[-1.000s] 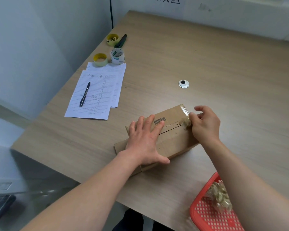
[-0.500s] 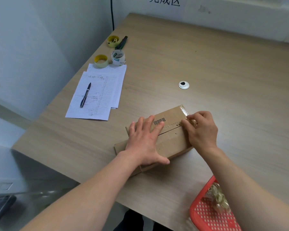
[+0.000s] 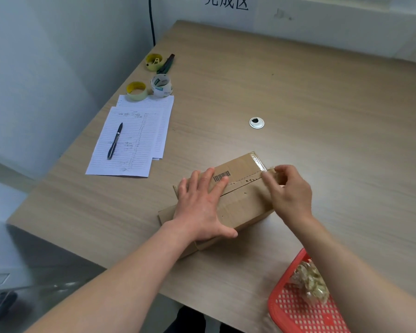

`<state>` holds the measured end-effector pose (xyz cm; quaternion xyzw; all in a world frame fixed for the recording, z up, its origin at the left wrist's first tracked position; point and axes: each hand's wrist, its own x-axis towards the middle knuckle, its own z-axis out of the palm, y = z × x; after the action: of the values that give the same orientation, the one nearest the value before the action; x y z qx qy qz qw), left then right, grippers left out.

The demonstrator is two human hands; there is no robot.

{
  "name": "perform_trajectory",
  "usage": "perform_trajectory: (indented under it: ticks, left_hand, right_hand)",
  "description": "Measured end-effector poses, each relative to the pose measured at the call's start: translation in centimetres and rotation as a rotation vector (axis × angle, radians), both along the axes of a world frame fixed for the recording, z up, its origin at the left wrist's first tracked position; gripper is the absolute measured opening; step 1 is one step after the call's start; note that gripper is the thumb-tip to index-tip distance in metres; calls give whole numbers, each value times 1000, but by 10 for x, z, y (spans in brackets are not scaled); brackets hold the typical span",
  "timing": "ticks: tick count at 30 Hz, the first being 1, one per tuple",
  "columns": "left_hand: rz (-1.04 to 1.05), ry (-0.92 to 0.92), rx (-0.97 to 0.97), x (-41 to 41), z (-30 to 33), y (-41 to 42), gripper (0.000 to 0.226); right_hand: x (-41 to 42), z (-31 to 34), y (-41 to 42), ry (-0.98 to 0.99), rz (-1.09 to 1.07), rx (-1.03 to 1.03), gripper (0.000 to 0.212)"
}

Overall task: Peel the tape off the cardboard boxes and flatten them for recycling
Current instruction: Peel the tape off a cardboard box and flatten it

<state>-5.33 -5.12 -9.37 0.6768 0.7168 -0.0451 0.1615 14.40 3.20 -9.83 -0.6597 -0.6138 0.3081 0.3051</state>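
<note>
Box: a flat brown cardboard box lies near the front edge of the table, between the two hands, with a barcode label on its top.
Tape: a clear strip runs along the box's far right end.
Left hand: the left hand lies flat on the box's left half, fingers straight and spread, thumb out over the near edge; its grip is released and it presses the box down.
Right hand: the right hand is at the box's right end, fingers curled, fingertips pinching the tape at the box's edge.
Basket: a red mesh basket at the table's near right corner holds a wad of crumpled tape.
Papers: lined sheets lie to the left with a pen on top.
Rolls: three tape rolls sit beyond the papers, near the wall.
</note>
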Motion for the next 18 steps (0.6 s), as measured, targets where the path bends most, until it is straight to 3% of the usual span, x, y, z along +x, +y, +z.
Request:
perform_trajectory:
  ticks: [2, 5, 7, 12, 18]
  left_hand:
    - [-1, 2, 3, 0, 0, 0, 133]
    - [-3, -5, -2, 0, 0, 0, 133]
    - [-3, -7, -1, -1, 1, 0, 133]
    - [-27, -4, 2, -3, 1, 0, 131]
    - [-48, -6, -3, -5, 1, 0, 131]
  right_hand:
    - [1, -6, 0, -105, 26, -6, 40]
    - [2, -9, 5, -61, -23, 30, 20]
    - [4, -8, 9, -7, -79, 11, 23]
    - [8, -14, 21, 234, -270, -165, 31]
    - [9, -4, 30, 505, -329, -359, 29]
